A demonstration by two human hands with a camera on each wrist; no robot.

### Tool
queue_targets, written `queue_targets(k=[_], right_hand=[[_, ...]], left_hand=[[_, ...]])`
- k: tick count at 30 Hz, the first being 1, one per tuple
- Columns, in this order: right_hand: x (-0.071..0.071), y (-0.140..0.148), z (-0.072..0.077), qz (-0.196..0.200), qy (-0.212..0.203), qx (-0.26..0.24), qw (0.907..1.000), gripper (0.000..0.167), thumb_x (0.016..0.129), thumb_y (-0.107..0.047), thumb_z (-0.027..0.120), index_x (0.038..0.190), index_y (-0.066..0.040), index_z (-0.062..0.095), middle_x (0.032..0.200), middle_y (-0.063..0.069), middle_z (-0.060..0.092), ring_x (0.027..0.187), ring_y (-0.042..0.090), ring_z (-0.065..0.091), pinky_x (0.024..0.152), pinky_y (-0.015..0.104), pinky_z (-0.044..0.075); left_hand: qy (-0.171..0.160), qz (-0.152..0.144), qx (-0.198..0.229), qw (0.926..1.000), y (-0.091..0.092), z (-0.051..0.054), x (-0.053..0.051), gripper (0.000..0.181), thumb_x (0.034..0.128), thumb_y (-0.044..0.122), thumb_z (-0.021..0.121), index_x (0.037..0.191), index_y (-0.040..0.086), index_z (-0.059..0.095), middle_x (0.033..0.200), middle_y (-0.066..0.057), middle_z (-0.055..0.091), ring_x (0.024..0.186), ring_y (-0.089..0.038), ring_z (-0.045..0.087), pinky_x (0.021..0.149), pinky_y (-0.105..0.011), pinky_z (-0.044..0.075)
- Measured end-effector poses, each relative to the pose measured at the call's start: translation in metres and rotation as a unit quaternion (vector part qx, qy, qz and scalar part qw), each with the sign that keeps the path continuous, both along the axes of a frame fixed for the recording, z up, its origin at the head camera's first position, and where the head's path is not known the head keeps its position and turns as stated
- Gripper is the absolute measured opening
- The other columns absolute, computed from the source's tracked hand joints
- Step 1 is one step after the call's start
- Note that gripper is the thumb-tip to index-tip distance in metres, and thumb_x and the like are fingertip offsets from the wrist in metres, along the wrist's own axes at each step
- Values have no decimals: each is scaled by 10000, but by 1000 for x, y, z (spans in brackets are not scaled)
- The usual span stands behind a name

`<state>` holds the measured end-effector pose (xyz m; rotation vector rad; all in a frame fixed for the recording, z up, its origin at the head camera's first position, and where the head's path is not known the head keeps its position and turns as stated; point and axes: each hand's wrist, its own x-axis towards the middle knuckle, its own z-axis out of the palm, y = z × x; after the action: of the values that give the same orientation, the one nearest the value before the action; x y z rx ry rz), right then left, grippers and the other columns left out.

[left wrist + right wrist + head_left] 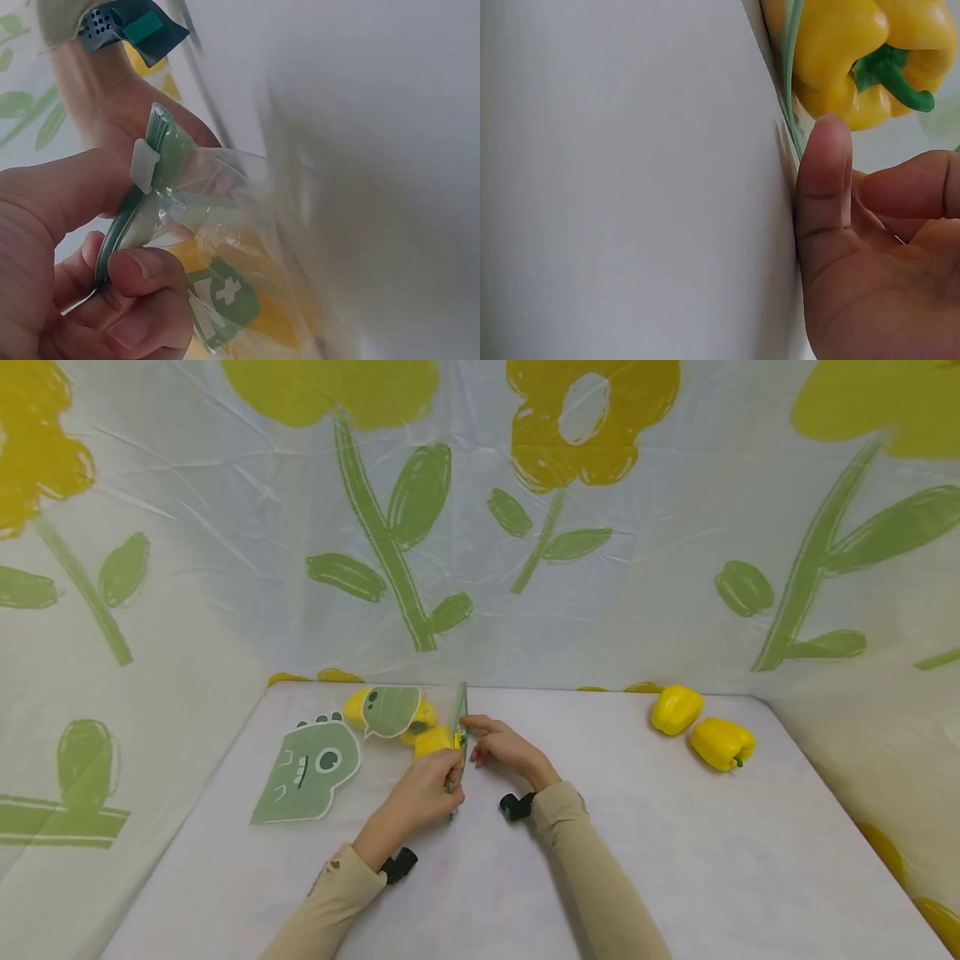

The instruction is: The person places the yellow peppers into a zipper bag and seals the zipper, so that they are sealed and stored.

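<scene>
The bag (322, 772) lies left of your grip, peppers (432, 741) inside; your left hand (424, 787) pinches its green rim (461, 700). Your right hand (512, 748), fingers loosely bent, is farther along that rim. 2 loose peppers (677, 710) sit well to the right.

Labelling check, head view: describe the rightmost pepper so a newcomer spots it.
On the white table, right of the right hand, a farther pepper and a nearer pepper lie together. Yours is the nearer, its green stem showing; the other shows none.
</scene>
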<state>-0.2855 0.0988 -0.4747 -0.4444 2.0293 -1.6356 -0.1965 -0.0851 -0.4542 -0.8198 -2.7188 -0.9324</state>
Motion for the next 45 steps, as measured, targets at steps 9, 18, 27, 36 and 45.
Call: queue_targets(k=[9,18,27,36,45], right_hand=[[-3,31,-9,-594,-142,-438,9972,591,874,58,411,1464,15,420,1038,152,621,737,186,608,792,278,499],[13,43,-15,-335,-147,-716,9968,524,903,13,514,1413,105,436,1071,147,638,742,183,611,743,281,510],[14,37,-13,-735,136,-547,9957,457,883,0,642,1306,139,542,1022,166,702,642,134,608,645,245,520],[16,10,-8,-2032,891,1093,9689,332,753,-85,725,1074,0,730,598,0,568,460,82,431,487,209,390],[15,5,-14,-2437,1259,1196,9542,248,727,-7,657,963,3,731,618,19,584,435,97,402,450,223,369]], left_hand=[[-165,2,234,9996,34,-1,-11,300,706,-1,727,763,138,467,721,38,427,688,-122,451,607,-250,375],[-361,10,474,9982,36,-3,-8,309,705,-11,729,760,137,464,728,42,431,676,-120,441,591,-247,360],[-197,-209,571,9980,34,-4,-13,296,698,-31,707,763,119,460,715,37,418,680,-115,438,605,-252,361],[-28,-355,521,9980,35,-1,-14,295,695,-44,697,784,122,470,735,43,420,689,-114,442,612,-253,376],[131,-606,416,9972,37,-1,-16,263,703,-55,688,828,87,506,745,35,423,709,-108,441,636,-238,371]])
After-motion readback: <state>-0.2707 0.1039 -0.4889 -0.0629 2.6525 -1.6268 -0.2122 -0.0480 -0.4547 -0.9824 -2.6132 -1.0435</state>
